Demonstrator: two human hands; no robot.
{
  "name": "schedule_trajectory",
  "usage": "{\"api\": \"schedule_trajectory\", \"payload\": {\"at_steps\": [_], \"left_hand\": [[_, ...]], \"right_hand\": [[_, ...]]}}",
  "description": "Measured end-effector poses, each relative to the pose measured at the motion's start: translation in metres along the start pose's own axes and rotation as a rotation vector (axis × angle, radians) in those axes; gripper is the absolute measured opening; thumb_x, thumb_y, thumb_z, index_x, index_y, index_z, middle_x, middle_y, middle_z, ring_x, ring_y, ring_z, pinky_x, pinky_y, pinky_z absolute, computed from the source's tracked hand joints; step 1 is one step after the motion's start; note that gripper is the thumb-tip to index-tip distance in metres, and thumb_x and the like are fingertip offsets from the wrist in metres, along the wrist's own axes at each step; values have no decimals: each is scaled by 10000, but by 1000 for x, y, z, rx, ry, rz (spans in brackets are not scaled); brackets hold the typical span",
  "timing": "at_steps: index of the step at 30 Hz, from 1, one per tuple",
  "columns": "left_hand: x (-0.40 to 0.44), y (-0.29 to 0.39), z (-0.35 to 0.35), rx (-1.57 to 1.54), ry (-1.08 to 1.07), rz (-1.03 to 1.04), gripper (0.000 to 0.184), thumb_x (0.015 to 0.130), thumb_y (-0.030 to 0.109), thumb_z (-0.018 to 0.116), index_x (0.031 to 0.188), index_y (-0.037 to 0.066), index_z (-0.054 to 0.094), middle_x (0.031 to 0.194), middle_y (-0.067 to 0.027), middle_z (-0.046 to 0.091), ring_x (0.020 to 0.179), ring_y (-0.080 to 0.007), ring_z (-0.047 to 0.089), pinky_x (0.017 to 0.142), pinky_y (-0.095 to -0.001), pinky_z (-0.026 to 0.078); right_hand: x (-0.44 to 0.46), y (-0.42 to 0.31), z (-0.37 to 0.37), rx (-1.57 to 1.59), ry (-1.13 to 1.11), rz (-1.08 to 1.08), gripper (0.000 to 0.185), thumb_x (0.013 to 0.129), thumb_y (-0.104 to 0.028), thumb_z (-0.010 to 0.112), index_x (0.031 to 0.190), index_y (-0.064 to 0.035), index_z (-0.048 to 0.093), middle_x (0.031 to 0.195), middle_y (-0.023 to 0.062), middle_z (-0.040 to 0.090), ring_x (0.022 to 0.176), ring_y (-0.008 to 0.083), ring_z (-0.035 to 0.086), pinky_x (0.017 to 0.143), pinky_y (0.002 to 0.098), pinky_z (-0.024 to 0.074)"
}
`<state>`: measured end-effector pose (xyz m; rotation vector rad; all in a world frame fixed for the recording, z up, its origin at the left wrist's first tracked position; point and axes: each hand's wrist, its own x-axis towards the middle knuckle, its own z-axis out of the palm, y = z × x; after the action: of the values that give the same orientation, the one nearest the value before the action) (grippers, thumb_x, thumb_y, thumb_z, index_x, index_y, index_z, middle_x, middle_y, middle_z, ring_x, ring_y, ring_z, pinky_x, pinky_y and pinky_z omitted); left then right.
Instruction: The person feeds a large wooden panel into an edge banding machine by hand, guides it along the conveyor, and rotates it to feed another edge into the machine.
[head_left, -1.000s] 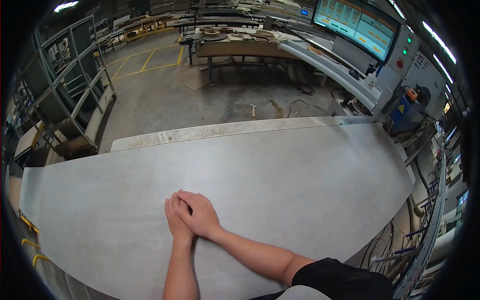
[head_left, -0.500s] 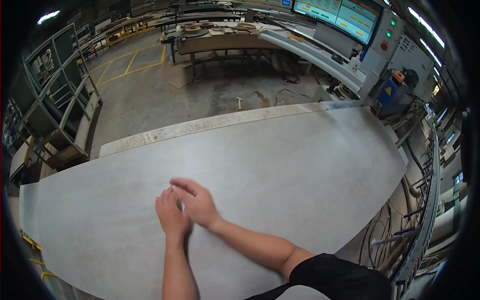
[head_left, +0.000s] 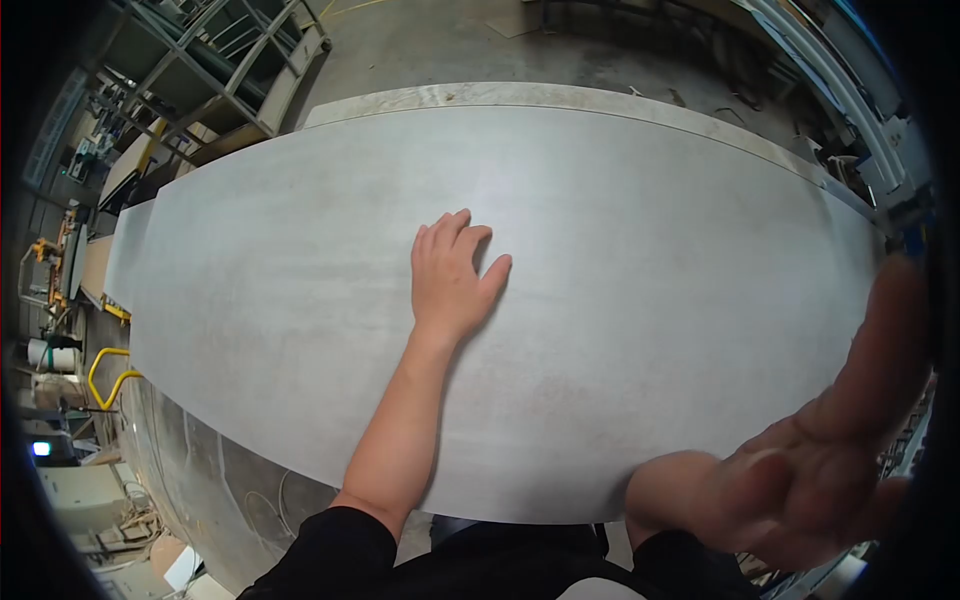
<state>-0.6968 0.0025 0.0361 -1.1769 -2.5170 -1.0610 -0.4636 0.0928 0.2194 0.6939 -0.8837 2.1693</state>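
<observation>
A large light-grey panel (head_left: 620,250) lies flat in front of me, its surface faintly mottled. My left hand (head_left: 450,275) rests palm down near the panel's middle, fingers and thumb apart, holding nothing. Close to the camera at the lower right, my right hand (head_left: 810,490) is raised above the panel's near right edge. One of its fingers stretches upward, and the others look partly bent and blurred. No object shows in that hand.
Along the panel's far edge runs a pale strip (head_left: 480,95). A metal-framed rack (head_left: 230,80) stands at the far left. Yellow bent tubing (head_left: 100,375) is beside the left edge. Machine rails (head_left: 840,85) stand at the far right.
My hands, together before, are now apart. The right hand has come up close to the camera on the right; the left lies on the panel. The view has tilted down and leftward.
</observation>
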Motion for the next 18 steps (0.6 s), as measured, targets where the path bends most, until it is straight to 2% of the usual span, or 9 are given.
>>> {"api": "schedule_trajectory", "payload": {"at_steps": [1,3,5,7,18], "left_hand": [[-4,-5,6,-29,67,9,375,801,302,711,1103,92,635,1326,-130,531,1301,-329,428,1148,-482,257],[11,22,-26,44,-129,-94,378,806,307,710,1104,87,640,1330,-126,531,1300,-326,428,1148,-482,257],[10,22,-28,40,-174,-95,377,807,309,711,1101,84,640,1338,-130,528,1301,-324,426,1149,-480,255],[10,19,-23,38,-119,-73,377,804,305,712,1101,84,641,1341,-135,528,1298,-324,427,1149,-479,254],[10,19,-23,60,-138,-70,376,815,322,702,1104,89,641,1344,-127,526,1306,-314,422,1153,-481,249]], "right_hand": [[5,8,-1,-2,0,2,786,983,-535,424,1563,-112,103,1552,138,259,1358,320,401,1154,470,265],[3,7,-2,-27,3,2,789,980,-534,427,1562,-108,107,1538,136,271,1346,316,408,1149,469,271],[1,-11,-13,-59,36,16,792,978,-534,431,1561,-104,111,1523,134,282,1335,312,415,1144,468,277],[11,-10,-19,-95,47,22,794,976,-533,435,1559,-100,115,1509,132,294,1323,308,422,1139,467,283],[37,25,-13,-220,59,75,809,963,-531,457,1551,-77,136,1429,120,357,1259,287,461,1111,461,316]]}}
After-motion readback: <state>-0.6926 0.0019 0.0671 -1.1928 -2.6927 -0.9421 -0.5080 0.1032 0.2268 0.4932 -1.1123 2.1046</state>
